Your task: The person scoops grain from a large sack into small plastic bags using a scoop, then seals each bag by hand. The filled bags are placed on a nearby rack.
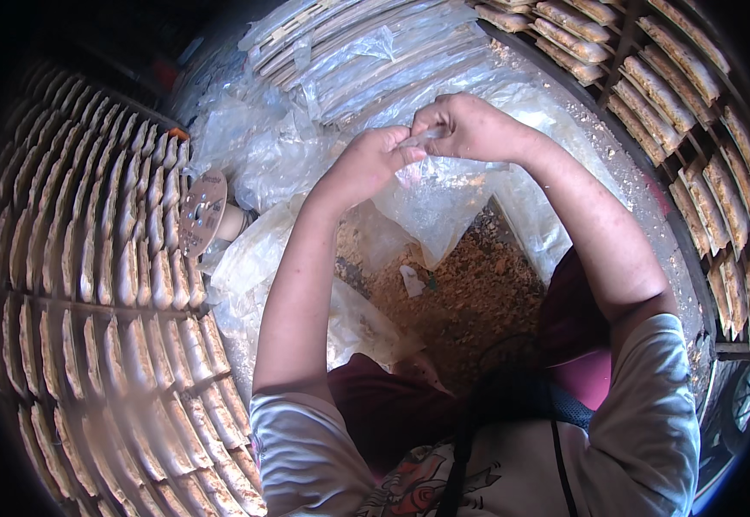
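Observation:
Both my hands meet in front of me at the upper middle. My left hand (375,161) pinches a gathered edge of a clear plastic sheet (439,213). Close beside it, my right hand (472,126) grips the same gathered edge with curled fingers. The sheet hangs below the hands, over brown crumbly material (478,291) on the ground. A small white scrap (411,282) lies on that material. Behind the hands, more crumpled clear plastic (271,158) spreads out.
Racks of long crusted slabs stand at the left (129,258) and right (659,103). A cardboard reel (205,213) lies by the left rack. Plastic-covered stacked strips (375,58) lie at the top. My legs are folded below.

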Available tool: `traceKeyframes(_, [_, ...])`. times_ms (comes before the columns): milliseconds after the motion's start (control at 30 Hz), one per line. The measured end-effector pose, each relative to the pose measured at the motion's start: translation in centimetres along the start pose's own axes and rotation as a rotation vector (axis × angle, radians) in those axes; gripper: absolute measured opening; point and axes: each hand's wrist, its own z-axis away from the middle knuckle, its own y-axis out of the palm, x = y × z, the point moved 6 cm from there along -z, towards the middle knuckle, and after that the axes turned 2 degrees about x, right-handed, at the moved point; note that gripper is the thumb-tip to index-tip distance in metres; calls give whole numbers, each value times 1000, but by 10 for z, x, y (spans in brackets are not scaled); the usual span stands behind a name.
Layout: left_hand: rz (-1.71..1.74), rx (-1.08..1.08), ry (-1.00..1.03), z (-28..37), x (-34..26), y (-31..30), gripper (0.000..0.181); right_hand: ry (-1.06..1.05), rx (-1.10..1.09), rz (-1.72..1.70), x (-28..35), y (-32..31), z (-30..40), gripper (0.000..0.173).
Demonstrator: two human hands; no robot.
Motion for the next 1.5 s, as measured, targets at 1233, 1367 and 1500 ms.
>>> traceKeyframes(1233, [-195,-434,202,32,-14,-70,22,374,310,70,-45,23,18,39])
traceKeyframes(1367, [-165,-464,254,39,-10,-80,23,181,594,-24,-42,28,31,52])
traceKeyframes(1500, [-78,-433,257,33,-22,-71,21,173,236,-358,-17,38,9,57])
